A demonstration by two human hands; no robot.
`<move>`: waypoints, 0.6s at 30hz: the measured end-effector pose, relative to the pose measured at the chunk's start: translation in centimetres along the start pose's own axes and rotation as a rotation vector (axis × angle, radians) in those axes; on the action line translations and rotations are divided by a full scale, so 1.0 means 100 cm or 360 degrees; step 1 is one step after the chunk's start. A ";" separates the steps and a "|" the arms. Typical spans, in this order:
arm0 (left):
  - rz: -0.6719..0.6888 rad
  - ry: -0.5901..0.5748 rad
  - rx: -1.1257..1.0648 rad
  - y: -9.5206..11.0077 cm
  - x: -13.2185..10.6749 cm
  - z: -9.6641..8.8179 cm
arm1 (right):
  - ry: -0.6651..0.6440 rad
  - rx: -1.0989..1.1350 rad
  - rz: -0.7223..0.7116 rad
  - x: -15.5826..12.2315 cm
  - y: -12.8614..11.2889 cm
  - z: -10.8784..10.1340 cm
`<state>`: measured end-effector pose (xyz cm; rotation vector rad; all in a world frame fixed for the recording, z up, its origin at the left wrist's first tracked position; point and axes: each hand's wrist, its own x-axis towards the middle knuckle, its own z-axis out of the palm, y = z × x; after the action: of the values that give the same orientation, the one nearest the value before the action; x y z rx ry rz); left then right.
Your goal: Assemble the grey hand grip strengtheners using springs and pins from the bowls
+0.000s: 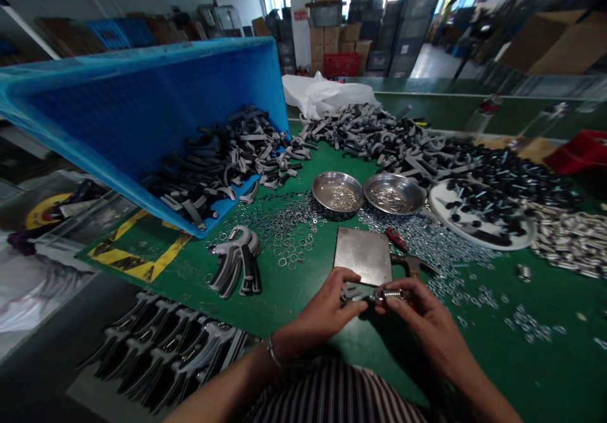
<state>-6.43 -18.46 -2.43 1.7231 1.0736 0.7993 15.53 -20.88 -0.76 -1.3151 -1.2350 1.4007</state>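
Note:
My left hand (325, 306) is closed on a small grey handle piece (351, 293), mostly hidden by the fingers. My right hand (424, 315) pinches a shiny coil spring (393, 294) that lies sideways at the end of the grey piece. Just beyond both hands is a square metal plate (363, 253). Next to it are a hammer (417, 262) and a small red-handled tool (396, 239). To the left, a few hand grips (239, 260) with grey and black handles sit together on the green table.
A tipped blue crate (161, 62) spills grey handles at left. Two steel bowls (337, 192) of small parts and a white plate (493, 236) of black-headed bolts stand beyond. Loose washers (294, 246), nuts and springs (571, 239) cover the table. Rows of grips (161, 353) lie lower left.

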 end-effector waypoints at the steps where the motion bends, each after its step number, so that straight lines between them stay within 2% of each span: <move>1: -0.0131 -0.0003 -0.0193 -0.002 -0.001 -0.004 | -0.0015 -0.0023 -0.0006 0.000 0.000 -0.002; 3: -0.0327 -0.0034 -0.0568 -0.006 -0.004 -0.011 | -0.0033 -0.0064 0.0000 -0.001 0.001 -0.006; 6: -0.0419 -0.0047 -0.0984 -0.011 -0.006 -0.011 | 0.0013 -0.0035 0.0024 -0.002 0.003 -0.004; 12: -0.0443 -0.0070 -0.1185 -0.009 0.001 0.009 | 0.0141 0.0068 -0.0010 -0.002 0.009 0.019; 18: -0.0471 -0.0004 -0.1567 -0.005 0.004 0.029 | 0.0282 -0.0241 -0.0196 -0.008 0.015 0.034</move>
<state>-3.96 -19.07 -3.91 0.7162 0.7039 0.9129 12.35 -22.30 -2.20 -1.4081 -1.2980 1.0979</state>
